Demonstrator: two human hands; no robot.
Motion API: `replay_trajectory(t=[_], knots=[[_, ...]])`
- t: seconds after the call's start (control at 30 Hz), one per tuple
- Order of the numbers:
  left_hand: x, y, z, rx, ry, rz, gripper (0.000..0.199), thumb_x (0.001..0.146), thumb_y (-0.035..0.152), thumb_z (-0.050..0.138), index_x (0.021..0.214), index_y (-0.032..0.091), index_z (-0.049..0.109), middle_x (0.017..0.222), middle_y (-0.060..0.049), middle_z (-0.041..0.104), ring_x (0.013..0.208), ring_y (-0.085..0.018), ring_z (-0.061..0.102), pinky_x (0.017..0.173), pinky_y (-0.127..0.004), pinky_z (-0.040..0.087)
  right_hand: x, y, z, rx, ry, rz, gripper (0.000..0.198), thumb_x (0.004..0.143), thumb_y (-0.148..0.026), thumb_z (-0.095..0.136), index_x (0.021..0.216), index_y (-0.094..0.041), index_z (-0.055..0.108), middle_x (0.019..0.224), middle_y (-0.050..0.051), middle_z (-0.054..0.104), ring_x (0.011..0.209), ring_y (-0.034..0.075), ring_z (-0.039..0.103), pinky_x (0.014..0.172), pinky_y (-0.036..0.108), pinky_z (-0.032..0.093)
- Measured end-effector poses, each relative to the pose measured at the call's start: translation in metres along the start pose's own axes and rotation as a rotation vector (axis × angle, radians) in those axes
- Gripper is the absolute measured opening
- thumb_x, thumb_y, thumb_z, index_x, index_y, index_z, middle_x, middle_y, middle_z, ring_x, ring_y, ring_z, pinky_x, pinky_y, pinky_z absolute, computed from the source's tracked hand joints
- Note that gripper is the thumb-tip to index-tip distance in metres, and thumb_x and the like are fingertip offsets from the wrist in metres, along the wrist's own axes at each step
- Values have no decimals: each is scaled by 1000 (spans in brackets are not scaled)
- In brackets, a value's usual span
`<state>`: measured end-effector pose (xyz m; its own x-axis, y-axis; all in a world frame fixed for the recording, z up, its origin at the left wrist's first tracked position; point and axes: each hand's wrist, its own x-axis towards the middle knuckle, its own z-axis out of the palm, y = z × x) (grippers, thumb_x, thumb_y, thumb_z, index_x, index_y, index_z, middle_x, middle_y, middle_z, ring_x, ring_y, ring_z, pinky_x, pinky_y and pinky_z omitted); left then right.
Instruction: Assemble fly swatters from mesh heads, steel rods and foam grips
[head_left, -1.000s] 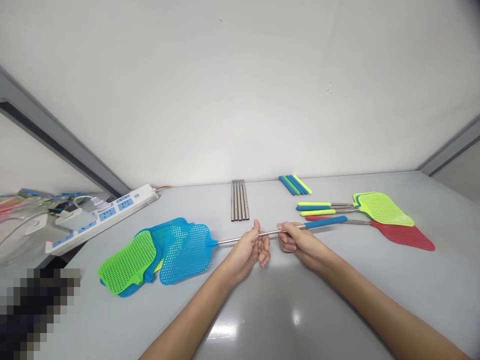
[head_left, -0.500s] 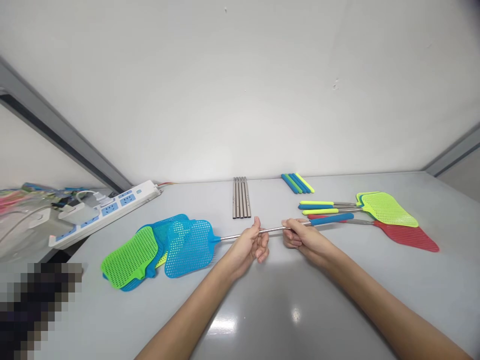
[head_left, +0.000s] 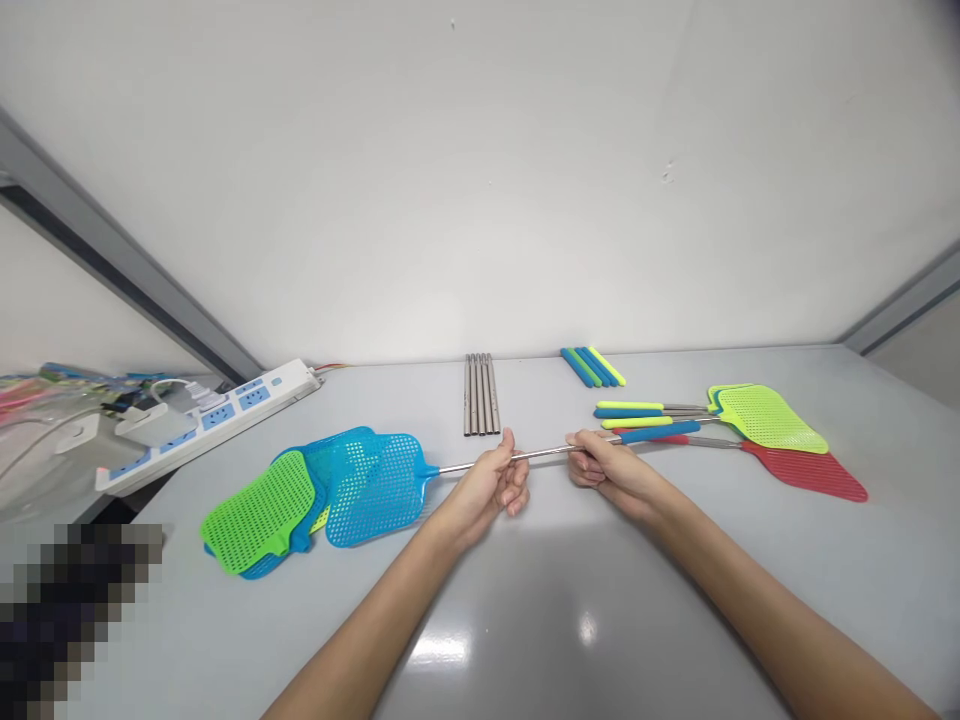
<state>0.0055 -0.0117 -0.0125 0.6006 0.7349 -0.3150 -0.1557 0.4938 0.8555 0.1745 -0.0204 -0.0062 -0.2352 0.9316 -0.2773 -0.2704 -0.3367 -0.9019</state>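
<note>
Both hands hold one blue fly swatter [head_left: 379, 492] lengthwise above the table, its mesh head to the left and its blue handle to the right. My left hand [head_left: 491, 485] is closed around the metal rod near the head, thumb up. Farther right, my right hand [head_left: 600, 465] grips the rod just short of the blue handle. Under and beside the held head lies a pile of loose swatter heads, with a green head [head_left: 259, 512] on top and blue and yellow ones partly covered.
Several metal rods [head_left: 481, 396] lie side by side at the back. Right of them are several coloured handles [head_left: 592, 367]. Whole swatters rest at the right, including a yellow one [head_left: 772, 418] and a red one [head_left: 814, 470]. A white power strip [head_left: 255, 398] lies at the left.
The swatter and both hands stay nearly in place, with only slight shifts. The right fingers look more tightly curled on the rod.
</note>
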Motion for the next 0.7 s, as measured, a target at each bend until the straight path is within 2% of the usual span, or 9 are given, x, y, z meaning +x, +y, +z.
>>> replay_trajectory(t=[0.33, 0.7], knots=[[2, 6, -15, 62, -36, 2, 52, 78, 57, 24, 48, 16, 37, 31, 7, 24, 33, -7, 32, 44, -21, 24, 4, 2, -8, 59, -11, -6, 27, 71, -23, 46, 48, -16, 34, 43, -6, 29, 38, 4, 15, 40, 23, 13], [0, 15, -22, 96, 1, 5, 47, 79, 51, 31, 47, 17, 33, 32, 9, 18, 31, -5, 26, 43, -21, 23, 3, -4, -13, 43, 11, 4, 29, 72, -22, 46, 47, -17, 32, 42, -7, 23, 39, 4, 13, 41, 24, 14]])
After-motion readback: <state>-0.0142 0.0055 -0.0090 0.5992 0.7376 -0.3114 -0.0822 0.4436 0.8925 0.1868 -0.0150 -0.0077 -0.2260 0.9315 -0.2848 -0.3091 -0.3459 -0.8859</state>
